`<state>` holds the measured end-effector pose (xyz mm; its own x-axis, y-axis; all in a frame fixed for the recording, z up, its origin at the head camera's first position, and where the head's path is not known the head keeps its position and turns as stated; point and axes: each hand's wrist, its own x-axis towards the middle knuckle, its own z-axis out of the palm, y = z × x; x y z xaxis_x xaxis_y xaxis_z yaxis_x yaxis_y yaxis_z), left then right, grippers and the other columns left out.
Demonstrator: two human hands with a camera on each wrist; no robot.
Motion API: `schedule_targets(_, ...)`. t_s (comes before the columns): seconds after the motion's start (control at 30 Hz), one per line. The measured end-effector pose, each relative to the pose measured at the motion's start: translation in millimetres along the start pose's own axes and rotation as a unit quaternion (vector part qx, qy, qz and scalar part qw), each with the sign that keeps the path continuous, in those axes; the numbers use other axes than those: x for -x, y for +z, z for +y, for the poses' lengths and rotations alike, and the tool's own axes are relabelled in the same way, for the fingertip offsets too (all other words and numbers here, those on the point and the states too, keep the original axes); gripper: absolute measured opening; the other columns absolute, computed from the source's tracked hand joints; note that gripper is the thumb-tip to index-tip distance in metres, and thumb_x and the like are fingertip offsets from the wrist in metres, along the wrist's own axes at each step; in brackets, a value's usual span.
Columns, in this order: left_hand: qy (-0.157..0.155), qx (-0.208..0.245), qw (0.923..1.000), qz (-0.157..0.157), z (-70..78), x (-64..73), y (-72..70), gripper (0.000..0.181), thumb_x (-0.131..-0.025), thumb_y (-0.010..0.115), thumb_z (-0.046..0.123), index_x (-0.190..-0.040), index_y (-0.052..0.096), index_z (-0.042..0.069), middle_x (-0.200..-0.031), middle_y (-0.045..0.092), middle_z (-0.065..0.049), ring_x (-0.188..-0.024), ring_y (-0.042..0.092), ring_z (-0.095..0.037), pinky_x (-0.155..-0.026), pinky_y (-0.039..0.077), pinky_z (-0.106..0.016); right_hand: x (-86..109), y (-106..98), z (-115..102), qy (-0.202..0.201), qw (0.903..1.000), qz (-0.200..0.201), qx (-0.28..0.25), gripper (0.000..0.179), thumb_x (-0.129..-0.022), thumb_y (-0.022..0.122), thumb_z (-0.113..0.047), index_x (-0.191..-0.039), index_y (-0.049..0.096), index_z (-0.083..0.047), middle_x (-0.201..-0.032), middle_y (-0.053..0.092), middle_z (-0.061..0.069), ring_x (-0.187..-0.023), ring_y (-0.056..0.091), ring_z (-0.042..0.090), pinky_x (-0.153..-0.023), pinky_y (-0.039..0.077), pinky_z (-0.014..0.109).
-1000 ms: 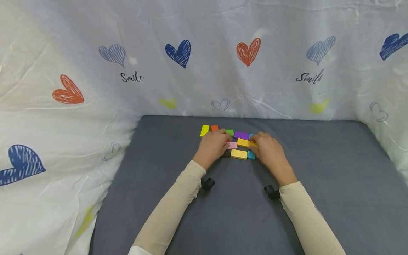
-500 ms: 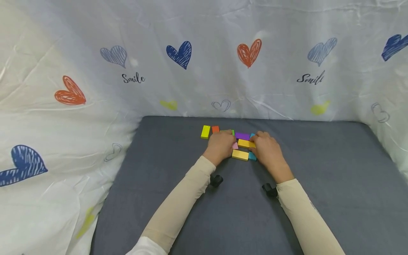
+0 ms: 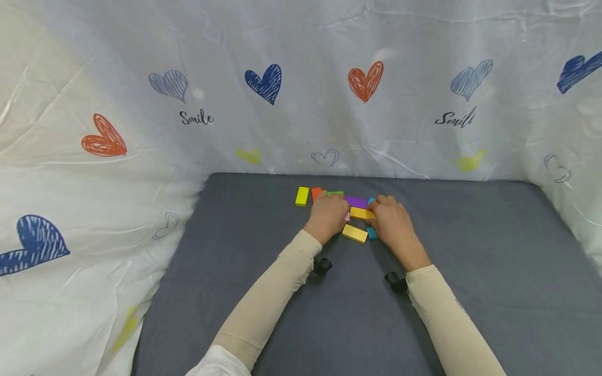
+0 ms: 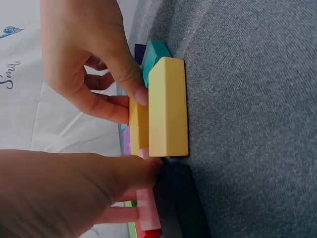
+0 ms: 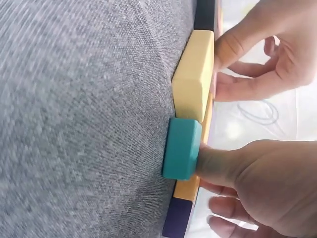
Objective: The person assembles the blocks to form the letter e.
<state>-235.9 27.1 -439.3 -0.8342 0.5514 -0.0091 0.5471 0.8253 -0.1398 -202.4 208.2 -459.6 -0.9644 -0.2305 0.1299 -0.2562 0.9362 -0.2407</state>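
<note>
Pinching one pink block (image 4: pixel 148 210) between the left fingers (image 4: pixel 130 171), parted only by the block. Pinching one gold block (image 4: pixel 139 128) between the right fingers (image 5: pixel 217 163), too. In front of the fingers, can count one pale yellow block (image 5: pixel 194 74), one teal block (image 5: pixel 182 148), one black block (image 5: pixel 204 16). Behind, one green block (image 3: pixel 335 194), one purple block (image 3: pixel 356 202), one blue block (image 3: pixel 371 200). Off to the left, one orange block (image 3: pixel 316 193), one yellow block (image 3: pixel 302 197). Smooth, boxy, lying on rough grey cloth (image 3: pixel 357 313).
</note>
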Motion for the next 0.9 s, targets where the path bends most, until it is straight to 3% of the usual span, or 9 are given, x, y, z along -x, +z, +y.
schedule_targets(0.17,0.008,0.001,0.9999,0.015,-2.6,1.5,-3.1,0.022,-0.098,0.076,0.036,-0.117,0.08,0.025,-0.111,0.071,0.006,-0.096,0.067,-0.012,-0.093,0.038,-0.038,2.8,-1.9,-0.5,-0.006,0.9997,0.008,0.024,0.03,-0.095,0.08,-0.014,-0.117,0.073,0.004,-0.112,0.063,0.02,-0.105,0.056,0.041,-0.089,0.049,0.054)
schedule_targets(0.4,0.021,0.009,0.9994,0.026,-6.8,12.7,-20.9,0.029,-0.095,0.078,0.037,-0.122,0.08,0.027,-0.108,0.068,0.004,-0.085,0.066,-0.013,-0.085,0.036,-0.037,13.0,-17.8,-6.2,-0.027,0.9982,0.039,0.038,0.031,-0.094,0.082,-0.012,-0.117,0.071,0.005,-0.109,0.062,0.02,-0.101,0.056,0.039,-0.085,0.049,0.051)
schedule_targets(0.7,0.063,0.053,0.9949,0.058,-15.4,44.7,-32.7,0.024,-0.095,0.079,0.039,-0.115,0.08,0.028,-0.099,0.064,0.006,-0.087,0.058,-0.011,-0.09,0.043,-0.042,36.4,-32.5,-23.9,-0.077,0.9944,0.055,0.047,0.03,-0.089,0.086,-0.007,-0.113,0.071,0.004,-0.103,0.06,0.016,-0.093,0.055,0.035,-0.079,0.05,0.046)
schedule_targets(0.9,0.082,0.088,0.9904,0.068,-15.5,65.1,-34.9,0.028,-0.093,0.08,0.036,-0.12,0.08,0.029,-0.106,0.066,0.006,-0.09,0.061,-0.009,-0.087,0.042,-0.038,56.4,-38.9,-35.6,-0.095,0.9904,0.084,0.056,0.031,-0.087,0.086,-0.003,-0.112,0.071,0.004,-0.103,0.061,0.016,-0.089,0.055,0.034,-0.074,0.05,0.045)
